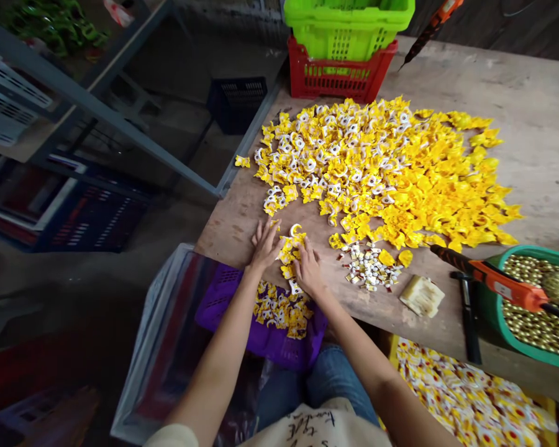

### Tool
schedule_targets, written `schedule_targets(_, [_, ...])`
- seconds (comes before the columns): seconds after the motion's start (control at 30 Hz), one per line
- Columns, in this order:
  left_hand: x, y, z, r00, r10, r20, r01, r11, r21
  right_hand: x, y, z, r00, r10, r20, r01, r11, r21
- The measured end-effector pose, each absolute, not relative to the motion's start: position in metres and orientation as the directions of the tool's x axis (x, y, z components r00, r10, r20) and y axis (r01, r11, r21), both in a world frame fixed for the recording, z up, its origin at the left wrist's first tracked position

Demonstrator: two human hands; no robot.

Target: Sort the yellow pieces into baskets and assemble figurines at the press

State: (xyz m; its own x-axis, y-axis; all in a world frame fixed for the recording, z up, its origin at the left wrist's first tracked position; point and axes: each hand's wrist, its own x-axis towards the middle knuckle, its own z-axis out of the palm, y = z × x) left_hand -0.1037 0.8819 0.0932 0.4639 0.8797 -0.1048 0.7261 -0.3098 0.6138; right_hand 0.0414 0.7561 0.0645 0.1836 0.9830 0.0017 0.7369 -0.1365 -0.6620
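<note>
Yellow-white jagged pieces (pixel 287 256) on wooden tabletop (pixel 228 230), between spread left fingers (pixel 269 234) and loosely bent right fingers (pixel 304 252).

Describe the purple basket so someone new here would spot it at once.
From the big wooden table, go to its near edge, where the left hand and right hand are. Just below them in the picture, partly behind the forearms, is the basket, holding small yellow-and-white pieces. Its purple colour sets it apart from the pale-rimmed container left of it.
</note>
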Motion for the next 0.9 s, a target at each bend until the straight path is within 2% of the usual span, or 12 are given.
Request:
schedule_targets(0.13, [-0.101,0.888,0.093,0.488,0.864,-0.121,0.712,-0.314,0.628,0.041,0.767,0.053,0.381,0.924,0.035,0.617,-0.226,-0.753])
schedule_targets(0.33, [-0.096,0.89,0.089,0.496,0.861,-0.111,0.732,-0.345,0.587,0.044,0.786,0.05,0.431,0.9,0.073,0.515,-0.179,-0.838])
schedule_targets(0.53, [-0.096,0.89,0.084,0.478,0.874,-0.085,0.748,-0.354,0.561,0.049,0.788,0.051,0.392,0.916,0.089,0.554,-0.158,-0.817])
schedule_targets(0.73, [-0.097,0.889,0.081,0.472,0.88,-0.049,0.742,-0.366,0.561,0.045,0.782,0.052,0.442,0.888,0.122,0.493,-0.127,-0.861])
schedule_targets(0.8, [-0.097,0.889,0.079,0.472,0.88,-0.045,0.742,-0.369,0.56,0.043,0.784,0.053,0.409,0.905,0.12,0.527,-0.127,-0.84])
schedule_targets(0.9, [-0.096,0.891,0.077,0.483,0.874,-0.051,0.733,-0.371,0.57,0.043,0.799,0.057,0.401,0.914,0.057,0.595,-0.213,-0.775])
